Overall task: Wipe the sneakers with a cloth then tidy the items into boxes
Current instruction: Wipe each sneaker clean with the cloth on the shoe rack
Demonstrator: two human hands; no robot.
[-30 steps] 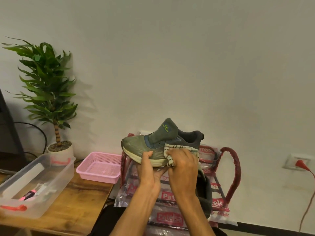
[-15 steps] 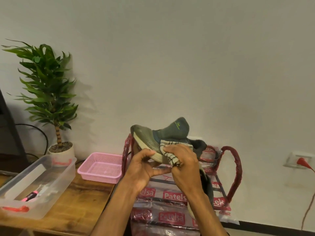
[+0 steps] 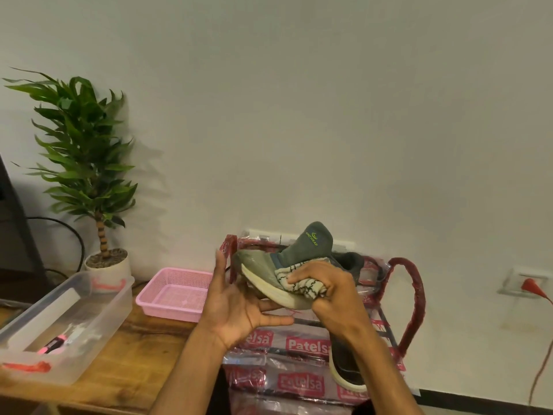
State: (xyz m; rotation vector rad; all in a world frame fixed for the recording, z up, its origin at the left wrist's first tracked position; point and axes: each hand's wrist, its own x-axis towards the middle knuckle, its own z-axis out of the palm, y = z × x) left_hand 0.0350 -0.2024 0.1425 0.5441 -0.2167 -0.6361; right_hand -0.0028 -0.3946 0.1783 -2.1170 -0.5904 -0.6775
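Head: clear box (image 3: 103,317) holds pink marker (image 3: 54,343); right hand (image 3: 333,298) grips cloth (image 3: 300,284).

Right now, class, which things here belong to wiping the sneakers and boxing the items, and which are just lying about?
Job in hand:
grey-green sneaker
patterned cloth, gripped by the right hand
left hand, under the sole
second sneaker
clear box
pink basket

Lying about:
potted plant
red plug
printed bag
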